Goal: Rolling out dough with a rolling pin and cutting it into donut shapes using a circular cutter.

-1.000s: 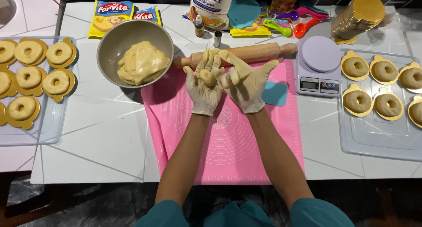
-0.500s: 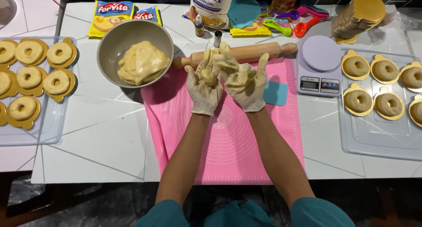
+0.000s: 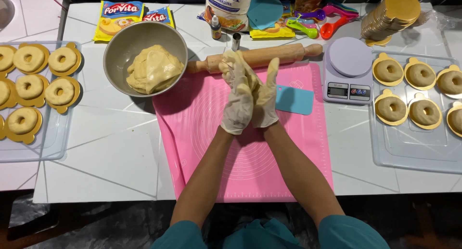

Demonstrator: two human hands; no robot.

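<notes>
Both of my hands wear pale gloves and are pressed palm to palm above the far part of a pink silicone mat [image 3: 250, 162]. My left hand [image 3: 238, 102] lies across my right hand [image 3: 267, 97], fingers pointing away from me. The small dough piece seen earlier is squeezed between the palms and almost fully hidden. Just beyond the fingertips lies a wooden rolling pin [image 3: 288, 54]. A metal bowl [image 3: 115, 42] with a lump of pale dough [image 3: 154, 68] stands to the left of my hands.
A blue scraper [image 3: 294, 99] and a kitchen scale [image 3: 349, 71] sit right of my hands. Clear trays [image 3: 48, 143] [image 3: 409, 148] at both sides hold ring-shaped dough on gold boards. Packets, a small metal cutter [image 3: 236, 41], coloured measuring spoons [image 3: 332, 25] and stacked gold boards [image 3: 394, 10] line the back.
My hands were open side by side with a dough piece in the left palm. They have closed together, palm against palm, over the dough.
</notes>
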